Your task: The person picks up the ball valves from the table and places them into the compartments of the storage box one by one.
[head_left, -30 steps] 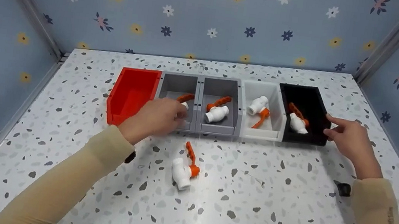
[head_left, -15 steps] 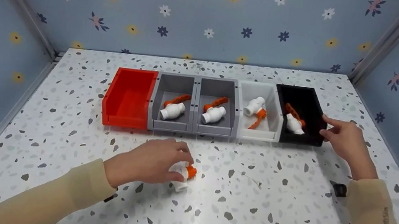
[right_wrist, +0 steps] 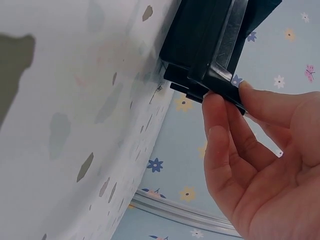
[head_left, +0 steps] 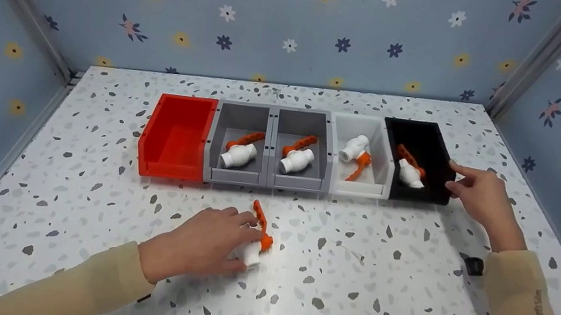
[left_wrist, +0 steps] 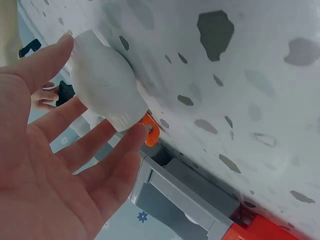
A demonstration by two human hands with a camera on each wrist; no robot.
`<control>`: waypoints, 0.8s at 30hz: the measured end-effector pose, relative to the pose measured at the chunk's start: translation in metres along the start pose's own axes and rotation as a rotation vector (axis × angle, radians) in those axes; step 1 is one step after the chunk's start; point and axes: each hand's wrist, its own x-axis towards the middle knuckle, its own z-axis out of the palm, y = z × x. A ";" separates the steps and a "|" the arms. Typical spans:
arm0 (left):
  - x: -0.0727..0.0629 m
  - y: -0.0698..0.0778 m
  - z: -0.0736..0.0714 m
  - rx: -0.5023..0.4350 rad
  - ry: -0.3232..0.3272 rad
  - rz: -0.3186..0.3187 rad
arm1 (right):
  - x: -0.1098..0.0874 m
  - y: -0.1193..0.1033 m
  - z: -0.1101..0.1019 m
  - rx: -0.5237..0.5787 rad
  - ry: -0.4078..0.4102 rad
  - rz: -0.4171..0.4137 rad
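On the speckled table, my left hand (head_left: 204, 239) holds a white ball valve (head_left: 248, 255) with an orange lever handle. In the left wrist view the thumb is at one end of the valve body (left_wrist: 105, 82), with fingertips at its other end. The lever points away toward the bins. My right hand (head_left: 486, 203) pinches the right side wall of the black bin (head_left: 427, 136) between thumb and fingers. In the right wrist view the thumb and fingers grip the bin's rim (right_wrist: 222, 82).
Five joined bins stand in a row: red (head_left: 180, 136), two grey (head_left: 245, 115), white (head_left: 357, 188) and black. The grey, white and black ones each hold one similar valve; the red one's floor shows bare. Flower-patterned walls (head_left: 298, 24) enclose the table.
My left hand has moved from the left grey bin, toward me, to the valve on the table, uncovering the valve in that bin. The right hand keeps its grip on the black bin.
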 end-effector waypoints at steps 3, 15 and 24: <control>0.000 0.002 0.004 0.002 -0.001 0.011 | 0.000 0.000 0.000 -0.003 -0.001 -0.004; 0.004 0.007 0.007 -0.054 0.000 0.008 | -0.001 0.001 -0.002 0.007 -0.020 0.015; 0.001 0.009 0.011 -0.210 0.073 0.008 | -0.001 0.002 -0.001 -0.009 -0.010 -0.021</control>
